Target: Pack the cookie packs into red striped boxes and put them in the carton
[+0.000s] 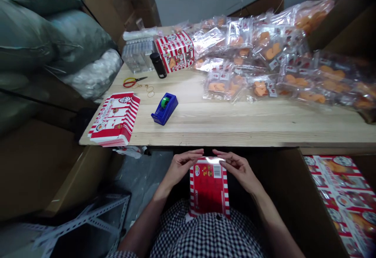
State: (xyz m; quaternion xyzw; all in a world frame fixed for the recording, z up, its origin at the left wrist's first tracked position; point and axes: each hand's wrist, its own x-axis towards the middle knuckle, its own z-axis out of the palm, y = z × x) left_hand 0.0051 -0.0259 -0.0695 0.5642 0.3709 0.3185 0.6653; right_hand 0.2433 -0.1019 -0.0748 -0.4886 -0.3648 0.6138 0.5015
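Against my lap stands a red box (209, 189) with striped white edges and a barcode near its far end. My left hand (183, 166) grips its far left corner between thumb and fingers. At the far right corner my right hand (237, 168) pinches the same edge, thumb on the red face and fingers beyond it. Part of the box's near end is hidden by the checked clothing. On the table ahead lie a flat stack of printed box blanks (113, 119) and a blue tape dispenser (165, 109) with green tape.
Clear bags with orange pieces (261, 87) cover the table's back and right. A made-up striped box (175, 52), black bottle (158, 66), clear plastic cases (139, 56) and scissors (133, 81) stand or lie at the back left. A carton with packed boxes (342, 199) is at my right.
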